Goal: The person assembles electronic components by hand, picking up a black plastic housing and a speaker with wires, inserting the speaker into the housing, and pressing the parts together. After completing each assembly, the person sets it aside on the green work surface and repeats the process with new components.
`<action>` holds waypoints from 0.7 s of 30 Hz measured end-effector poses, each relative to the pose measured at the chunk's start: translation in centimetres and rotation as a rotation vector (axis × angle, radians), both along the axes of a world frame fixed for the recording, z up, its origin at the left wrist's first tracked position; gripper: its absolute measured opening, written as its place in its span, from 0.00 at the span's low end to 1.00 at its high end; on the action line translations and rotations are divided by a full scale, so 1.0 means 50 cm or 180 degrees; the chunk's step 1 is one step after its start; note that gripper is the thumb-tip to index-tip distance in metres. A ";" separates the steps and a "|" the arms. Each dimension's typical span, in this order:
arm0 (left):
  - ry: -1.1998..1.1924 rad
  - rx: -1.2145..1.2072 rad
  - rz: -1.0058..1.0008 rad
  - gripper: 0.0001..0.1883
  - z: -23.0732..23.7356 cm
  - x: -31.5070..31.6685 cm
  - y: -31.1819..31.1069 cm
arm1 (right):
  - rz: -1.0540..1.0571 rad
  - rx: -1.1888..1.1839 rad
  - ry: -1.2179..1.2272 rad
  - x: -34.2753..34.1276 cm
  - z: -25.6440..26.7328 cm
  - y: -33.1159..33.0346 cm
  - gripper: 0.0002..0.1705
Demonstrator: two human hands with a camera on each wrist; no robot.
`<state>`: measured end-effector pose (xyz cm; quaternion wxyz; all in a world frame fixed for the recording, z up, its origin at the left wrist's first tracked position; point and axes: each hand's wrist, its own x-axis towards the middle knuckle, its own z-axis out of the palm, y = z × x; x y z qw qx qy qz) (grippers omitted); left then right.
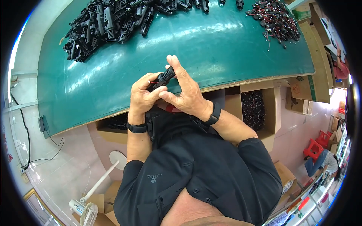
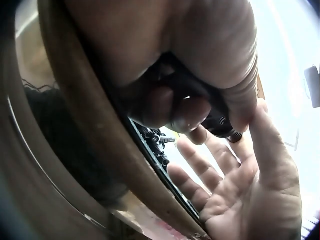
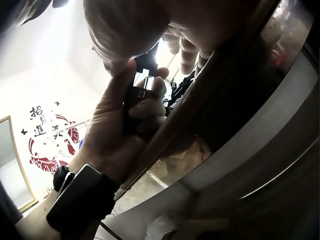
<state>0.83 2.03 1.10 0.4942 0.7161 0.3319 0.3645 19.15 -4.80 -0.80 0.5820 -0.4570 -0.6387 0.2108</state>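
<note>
Black shirt [image 1: 211,165] sits closest to the head camera, "CAMEL" logo on the chest. Past it, both hands meet around a black spring part [image 1: 165,76], held up at the near edge of the green table [image 1: 188,45]. Left hand [image 1: 144,94] grips the part, fingers and thumb curled round its body; coil end sticks out toward the right hand [image 1: 188,94]. Right hand's fingers are open and mostly straight, set against the coil end, thumb stretched toward the left thumb. Short red wire [image 1: 153,82] shows beside the part. Dark bands on both wrists.

On the table: big heap of black parts [image 1: 109,22] far left, some with springs, a few more along the far edge; tangled pile of wired pieces [image 1: 275,22] far right, red leads visible. Below the near edge, cardboard box [image 1: 277,113] with small dark bits, too small to tell what. White fan [image 1: 89,214] lower left, red stools [image 1: 313,148] off right.
</note>
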 end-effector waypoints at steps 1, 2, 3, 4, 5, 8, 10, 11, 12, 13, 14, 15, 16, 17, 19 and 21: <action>0.0000 0.0002 -0.0009 0.20 0.000 0.000 0.001 | -0.0009 0.0002 0.0000 0.002 0.001 0.001 0.58; -0.0019 -0.0049 0.0028 0.20 -0.003 -0.001 0.001 | -0.0017 0.0002 -0.0093 0.007 0.002 0.006 0.57; -0.0034 -0.0103 0.0067 0.20 -0.006 -0.002 0.000 | -0.0022 -0.0001 -0.0182 0.010 0.003 0.010 0.57; -0.0047 -0.0158 0.0107 0.20 -0.007 -0.004 -0.001 | -0.0026 -0.0006 -0.0269 0.011 0.003 0.011 0.57; -0.0049 -0.0154 0.0117 0.20 -0.007 -0.004 -0.002 | -0.0017 -0.0001 -0.0271 0.012 0.003 0.012 0.57; -0.0023 -0.0137 0.0041 0.19 -0.006 -0.002 -0.002 | -0.0063 0.0124 -0.0226 0.012 0.002 0.013 0.57; 0.0002 -0.0156 0.0010 0.19 -0.007 -0.006 -0.007 | -0.0005 0.0022 -0.0182 0.015 -0.002 0.002 0.57; 0.0012 -0.0142 -0.0018 0.19 -0.007 -0.007 -0.005 | 0.0057 -0.0046 -0.0154 0.017 0.000 0.002 0.57; 0.0012 -0.0114 -0.0042 0.19 -0.005 -0.007 0.001 | 0.0124 -0.0098 -0.0135 0.019 0.003 0.007 0.58; 0.0013 -0.0090 -0.0054 0.19 -0.006 -0.008 0.003 | 0.0111 -0.0075 -0.0134 0.019 0.005 0.010 0.58; -0.0085 -0.0243 -0.0031 0.19 -0.010 -0.011 0.002 | 0.0104 -0.0131 0.0076 0.018 0.008 0.009 0.58; -0.0182 -0.0403 -0.0005 0.19 -0.012 -0.013 -0.001 | 0.0099 -0.0194 0.0287 0.016 0.014 0.007 0.58; -0.0281 -0.0563 0.0023 0.19 -0.013 -0.013 -0.002 | 0.0098 -0.0256 0.0495 0.015 0.017 0.007 0.58; -0.0277 -0.0564 0.0018 0.19 -0.015 -0.014 0.000 | 0.0092 -0.0257 0.0499 0.014 0.016 0.009 0.58; -0.0308 -0.0661 0.0021 0.19 -0.016 -0.017 -0.002 | 0.0048 -0.0100 0.0306 0.011 0.012 0.012 0.59; -0.0318 -0.0701 0.0006 0.19 -0.019 -0.018 0.000 | 0.0011 -0.0013 0.0212 0.010 0.010 0.018 0.60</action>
